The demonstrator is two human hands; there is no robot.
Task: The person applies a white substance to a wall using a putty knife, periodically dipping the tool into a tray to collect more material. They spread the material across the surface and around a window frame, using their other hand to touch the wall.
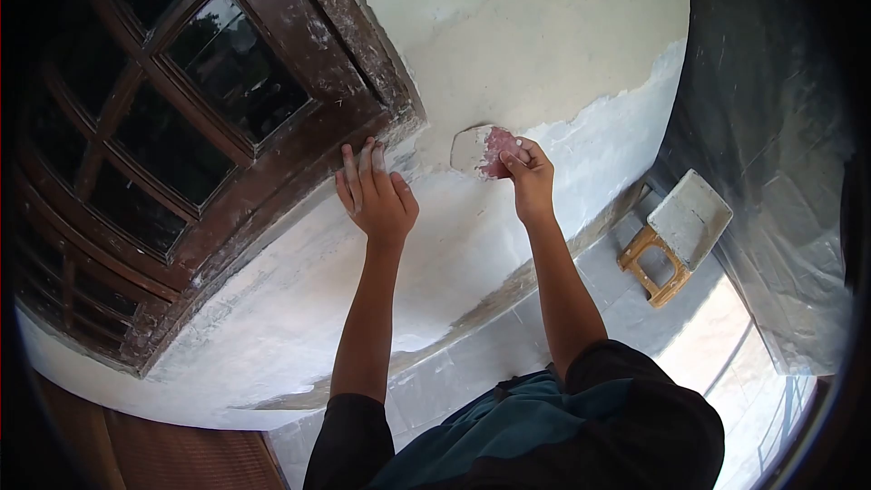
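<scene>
Near the centre of the frame I see my right hand [529,168] pinching a putty knife [478,150] flat against the plastered wall [544,45], while my left hand [374,195] rests open, fingers together, on the brown window frame [299,154] edge.

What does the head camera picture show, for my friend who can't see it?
A right hand presses a flat, plaster-smeared scraper blade against a white plastered wall. The left hand rests flat on the wall beside a dark brown wooden window frame.
</scene>
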